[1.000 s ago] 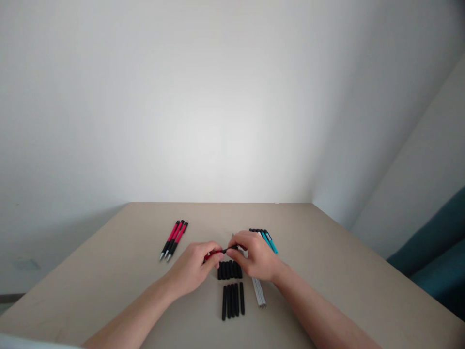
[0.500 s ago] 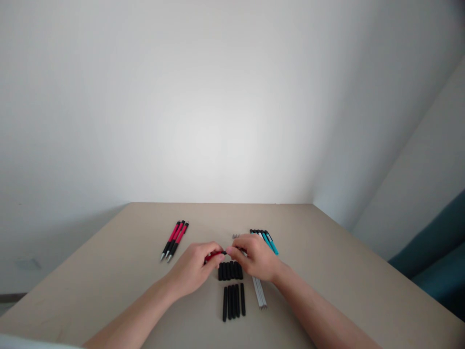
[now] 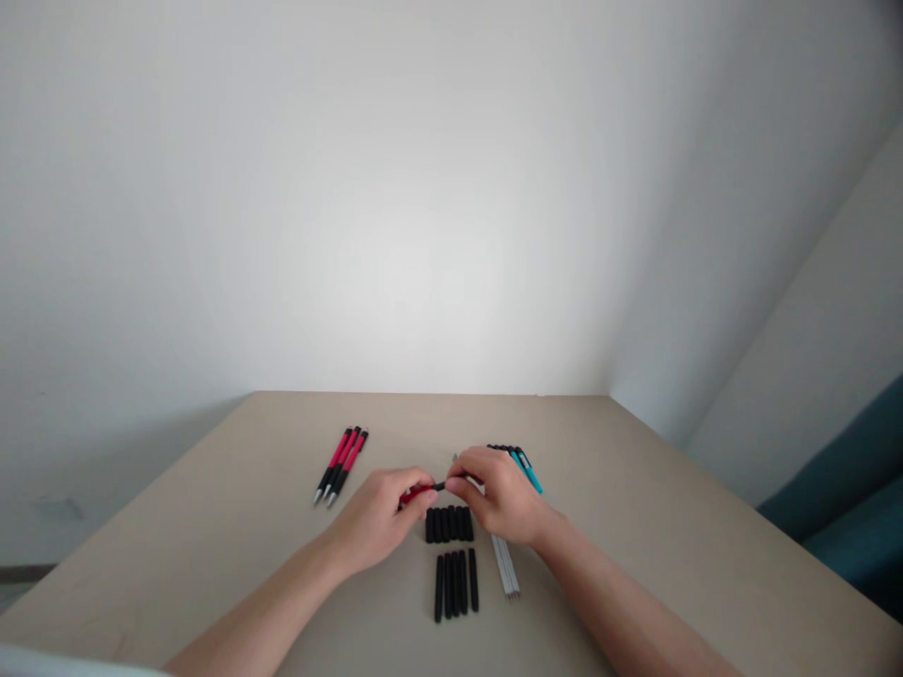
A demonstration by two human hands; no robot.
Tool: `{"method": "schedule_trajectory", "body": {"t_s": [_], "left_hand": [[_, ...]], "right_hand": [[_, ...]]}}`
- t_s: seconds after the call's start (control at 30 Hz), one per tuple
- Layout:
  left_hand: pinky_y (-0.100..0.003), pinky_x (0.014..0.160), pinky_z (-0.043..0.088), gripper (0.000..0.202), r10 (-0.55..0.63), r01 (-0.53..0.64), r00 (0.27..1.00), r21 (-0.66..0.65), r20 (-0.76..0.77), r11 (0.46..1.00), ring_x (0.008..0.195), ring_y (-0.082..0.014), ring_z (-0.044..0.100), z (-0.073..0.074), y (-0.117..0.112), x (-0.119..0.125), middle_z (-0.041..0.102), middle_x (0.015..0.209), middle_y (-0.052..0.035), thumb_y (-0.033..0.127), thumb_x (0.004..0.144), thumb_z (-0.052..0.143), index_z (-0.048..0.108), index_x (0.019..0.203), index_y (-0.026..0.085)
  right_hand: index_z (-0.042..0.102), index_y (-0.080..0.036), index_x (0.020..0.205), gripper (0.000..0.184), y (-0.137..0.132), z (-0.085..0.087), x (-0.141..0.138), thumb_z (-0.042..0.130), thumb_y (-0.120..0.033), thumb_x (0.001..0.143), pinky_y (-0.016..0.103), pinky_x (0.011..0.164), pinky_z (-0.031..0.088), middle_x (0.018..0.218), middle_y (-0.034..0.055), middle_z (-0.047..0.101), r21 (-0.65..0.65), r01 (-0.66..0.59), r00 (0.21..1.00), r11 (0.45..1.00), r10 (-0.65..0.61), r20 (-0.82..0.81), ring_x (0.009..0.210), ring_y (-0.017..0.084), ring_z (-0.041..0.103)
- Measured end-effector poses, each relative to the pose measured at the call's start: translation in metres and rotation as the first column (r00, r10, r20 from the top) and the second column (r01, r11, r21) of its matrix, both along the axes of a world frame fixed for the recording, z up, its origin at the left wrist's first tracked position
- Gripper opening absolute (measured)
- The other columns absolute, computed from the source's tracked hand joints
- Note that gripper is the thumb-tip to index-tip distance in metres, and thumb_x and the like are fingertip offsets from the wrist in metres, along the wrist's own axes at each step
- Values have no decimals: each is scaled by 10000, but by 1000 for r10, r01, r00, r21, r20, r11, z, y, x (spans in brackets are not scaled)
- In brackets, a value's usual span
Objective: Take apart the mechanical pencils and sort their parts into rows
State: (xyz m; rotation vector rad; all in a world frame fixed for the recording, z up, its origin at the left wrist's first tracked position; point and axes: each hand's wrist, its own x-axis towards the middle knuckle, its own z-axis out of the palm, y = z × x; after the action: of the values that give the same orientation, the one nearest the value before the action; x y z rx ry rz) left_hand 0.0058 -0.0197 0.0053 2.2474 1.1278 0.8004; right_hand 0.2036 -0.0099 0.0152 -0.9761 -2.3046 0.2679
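A red pen barrel (image 3: 416,494) with a black end lies between my hands over the middle of the table. My left hand (image 3: 387,512) is closed around its red part. The fingertips of my right hand (image 3: 498,491) pinch the black part at its right end. Just below the hands lies a row of several short black tubes (image 3: 450,525). Nearer to me is a second row of several longer black tubes (image 3: 455,585). White pen refills (image 3: 504,566) stick out from under my right hand, which hides their far ends.
Three assembled red and black pens (image 3: 341,465) lie to the left on the beige table (image 3: 212,527). Behind my right hand are several teal barrels with black ends (image 3: 526,467), partly covered. A small silver tip (image 3: 455,458) shows there too. A teal curtain (image 3: 839,489) hangs at the right.
My right fingers have shifted slightly, and more of the black part shows between my hands. Both hands keep their hold on the pen. The objects on the table have stayed put.
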Motion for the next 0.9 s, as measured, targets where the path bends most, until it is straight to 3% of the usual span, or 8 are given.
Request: {"method": "schedule_trajectory", "body": {"t_s": [0.1,0.27,0.5,0.77,0.9], "left_hand": [[-206,557,333,253,4,-4,1000,10,4,1000,578,-108,488,1,0,0,577,634,23,326,891,431,587,762,174],[-204,559,333,252,10,-10,1000,27,-2,1000,583,-107,493,1,-1,-1,583,637,22,332,886,445,584,747,173],[-208,571,352,264,7,-7,1000,7,1,1000,595,-114,507,2,0,-1,601,657,11,328,896,415,601,794,170],[-207,550,337,284,1,-1,1000,26,7,1000,564,-109,486,4,-1,-2,571,623,18,333,913,382,582,791,173],[-209,593,361,243,-7,7,1000,19,24,1000,620,-118,524,4,-3,-2,618,709,3,313,906,400,598,867,178]], "right_hand": [[602,-169,787,117,-1,1,0,524,-225,853,229,600,340,702,20,603,-4,7,1000,1000,-7,-23,649,121,501],[581,-164,658,279,-1,0,-1,475,-274,891,233,551,307,588,2,562,-47,31,998,998,-29,54,563,106,473],[587,-175,784,47,0,0,3,553,-162,814,227,594,331,704,5,599,-5,23,998,1000,-23,-57,641,114,491],[584,-170,794,46,-1,1,7,542,-177,812,241,593,337,702,12,576,24,24,990,999,-21,-138,640,121,478],[595,-173,800,50,-1,1,5,548,-186,813,241,582,330,691,8,570,24,25,992,999,-22,-124,633,119,471]]}}
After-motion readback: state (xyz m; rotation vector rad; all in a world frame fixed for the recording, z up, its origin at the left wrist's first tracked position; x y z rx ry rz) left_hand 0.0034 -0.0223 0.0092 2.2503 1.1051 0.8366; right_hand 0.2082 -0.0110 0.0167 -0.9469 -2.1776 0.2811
